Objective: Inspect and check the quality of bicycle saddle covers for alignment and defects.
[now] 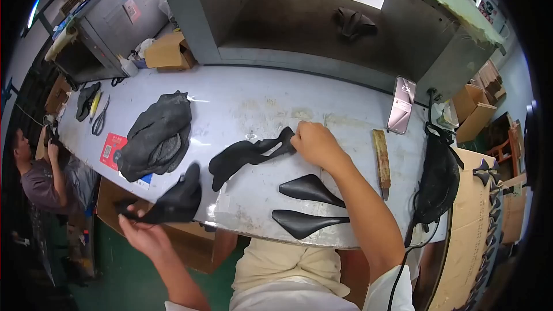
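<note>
At the table's front left edge my left hand (145, 235) is closed on one end of a black shoe upper (175, 198), slightly blurred, above an open cardboard box. My right hand (315, 145) pinches the narrow end of another black shoe upper (236, 160), a limp piece with a slit, which lies across the middle of the table. Nearer to me, beside my right forearm, lie two smooth black pointed shoe-shaped pieces (308, 189) (299, 223). A crumpled dark grey cloth or leather bundle (158, 138) rests left of the uppers.
A phone (401, 105), a worn wooden bar (381, 158) and a black bag-like bundle with a cord (439, 175) lie on the right. Scissors (99, 121) and a yellow cutter (94, 106) are far left. The cardboard box (213, 253) stands below the edge. A co-worker (43, 178) sits left.
</note>
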`<state>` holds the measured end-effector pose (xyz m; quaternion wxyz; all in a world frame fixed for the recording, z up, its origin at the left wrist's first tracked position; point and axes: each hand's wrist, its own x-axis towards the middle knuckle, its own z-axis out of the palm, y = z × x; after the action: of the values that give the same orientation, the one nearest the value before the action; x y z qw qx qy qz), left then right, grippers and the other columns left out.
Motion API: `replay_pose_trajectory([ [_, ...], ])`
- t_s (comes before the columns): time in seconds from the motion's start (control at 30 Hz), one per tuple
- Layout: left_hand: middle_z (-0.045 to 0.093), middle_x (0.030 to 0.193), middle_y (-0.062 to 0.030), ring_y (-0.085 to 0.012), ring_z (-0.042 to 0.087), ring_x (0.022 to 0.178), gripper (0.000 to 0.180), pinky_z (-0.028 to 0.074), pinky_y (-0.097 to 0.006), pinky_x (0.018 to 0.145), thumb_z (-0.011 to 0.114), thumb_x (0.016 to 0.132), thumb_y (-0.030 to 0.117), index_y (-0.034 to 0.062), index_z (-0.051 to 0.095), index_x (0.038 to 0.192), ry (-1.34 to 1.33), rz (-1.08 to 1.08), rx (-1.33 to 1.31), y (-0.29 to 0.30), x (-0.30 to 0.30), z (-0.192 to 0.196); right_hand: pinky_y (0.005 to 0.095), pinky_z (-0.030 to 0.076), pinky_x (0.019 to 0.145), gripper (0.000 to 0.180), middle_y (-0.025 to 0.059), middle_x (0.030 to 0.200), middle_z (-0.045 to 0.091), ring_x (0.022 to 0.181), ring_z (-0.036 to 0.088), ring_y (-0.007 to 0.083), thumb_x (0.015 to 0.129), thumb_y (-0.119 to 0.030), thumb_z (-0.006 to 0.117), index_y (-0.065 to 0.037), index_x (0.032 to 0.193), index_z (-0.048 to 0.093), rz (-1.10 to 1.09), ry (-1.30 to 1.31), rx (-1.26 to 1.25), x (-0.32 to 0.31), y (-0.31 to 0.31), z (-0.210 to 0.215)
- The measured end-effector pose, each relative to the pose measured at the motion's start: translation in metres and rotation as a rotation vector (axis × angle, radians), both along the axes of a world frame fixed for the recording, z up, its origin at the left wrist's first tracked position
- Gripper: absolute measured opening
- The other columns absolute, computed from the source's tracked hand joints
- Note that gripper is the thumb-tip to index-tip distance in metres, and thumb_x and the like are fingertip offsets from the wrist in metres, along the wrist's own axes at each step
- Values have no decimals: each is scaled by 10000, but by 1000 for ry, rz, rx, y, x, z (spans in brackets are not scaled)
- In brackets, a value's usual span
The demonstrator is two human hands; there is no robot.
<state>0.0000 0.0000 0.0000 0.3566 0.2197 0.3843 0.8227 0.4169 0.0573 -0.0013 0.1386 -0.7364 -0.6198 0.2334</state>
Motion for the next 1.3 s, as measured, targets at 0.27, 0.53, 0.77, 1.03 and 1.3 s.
replay_pose_trajectory([
  [0.27,550,838,-53,-112,513,576,180,429,-228,467,474,1029,218,56,542,988,591,-242,-378,-60,-13,62,439,521,743,251,204,859,677,802,666,366,876,-202,600,30,965,634,-63,370,41,12,-10,14],
  [0.53,656,678,-95,-228,664,576,93,514,-317,507,600,956,130,46,605,995,1076,-1470,-301,-94,108,63,402,516,723,333,149,938,626,870,648,314,853,-309,719,-28,990,603,470,557,158,-49,-167,78],
  [0.77,637,709,-113,-303,661,624,176,504,-361,534,621,958,212,90,590,1082,1015,-1871,-35,-96,190,48,343,400,466,274,77,568,537,475,520,238,796,-225,809,-50,744,606,317,882,-178,-7,-244,49],
  [1.03,659,1051,-112,-214,660,895,355,516,-315,790,708,876,205,34,581,1160,-169,-2347,-135,-73,237,-1,350,380,371,304,81,522,535,373,509,213,836,-146,771,-81,743,489,502,2068,662,30,-284,37],
  [1.3,594,1265,-225,-371,566,1223,967,410,-497,1053,685,855,64,102,21,1557,-455,-1600,-479,-116,236,20,315,459,501,260,93,674,644,548,600,213,802,-172,815,-49,931,624,312,1785,747,41,-295,47],
])
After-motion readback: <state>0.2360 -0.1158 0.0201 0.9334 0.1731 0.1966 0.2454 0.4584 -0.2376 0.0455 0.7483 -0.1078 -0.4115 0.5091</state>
